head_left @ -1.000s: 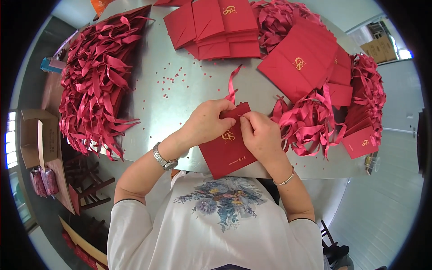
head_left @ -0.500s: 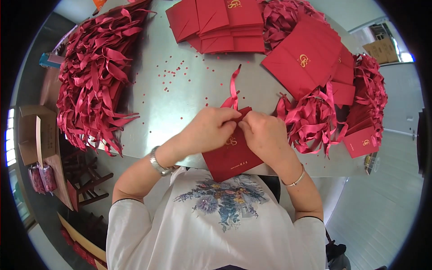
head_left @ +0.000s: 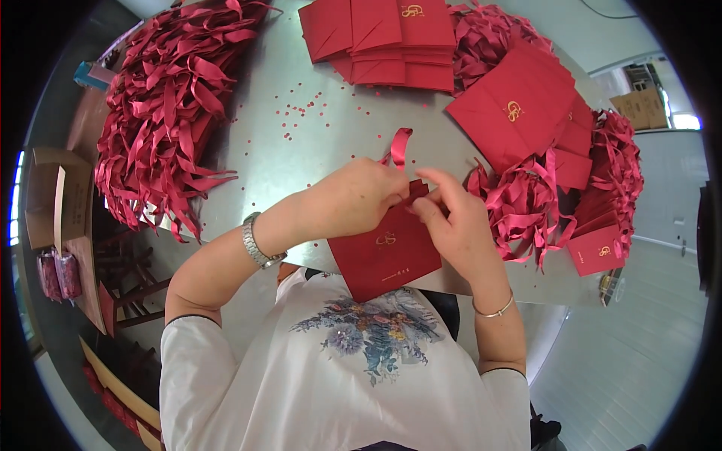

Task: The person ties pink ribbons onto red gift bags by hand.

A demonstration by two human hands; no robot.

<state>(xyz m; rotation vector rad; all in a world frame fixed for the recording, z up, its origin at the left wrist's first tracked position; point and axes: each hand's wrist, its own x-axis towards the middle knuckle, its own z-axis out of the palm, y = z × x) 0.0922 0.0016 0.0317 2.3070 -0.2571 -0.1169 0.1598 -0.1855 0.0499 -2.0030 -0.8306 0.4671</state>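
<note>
A flat red paper bag (head_left: 387, 259) with a gold emblem lies tilted at the table's near edge, its top between my hands. My left hand (head_left: 365, 194) is closed at the bag's upper edge, pinching a red ribbon (head_left: 401, 147) whose loose part curls up beyond the knuckles. On the bag's top right corner, my right hand (head_left: 456, 224) has its thumb against the paper. Its index finger is raised apart from the thumb, and the other fingers are curled at the bag's side. The ribbon's passage through the bag is hidden by my fingers.
Ribboned red bags (head_left: 162, 113) form a long heap on the left. Flat red bags are stacked at the back (head_left: 376, 41) and on the right (head_left: 515, 105). Beside my right hand lies a ribbon bundle (head_left: 526, 203). Small red paper dots (head_left: 301, 113) are scattered on the metal table (head_left: 263, 161).
My right index finger has lifted away from the thumb. The ribbon's upright end has become a shorter curl. My left hand stays at the bag's top, and the view has shifted slightly.
</note>
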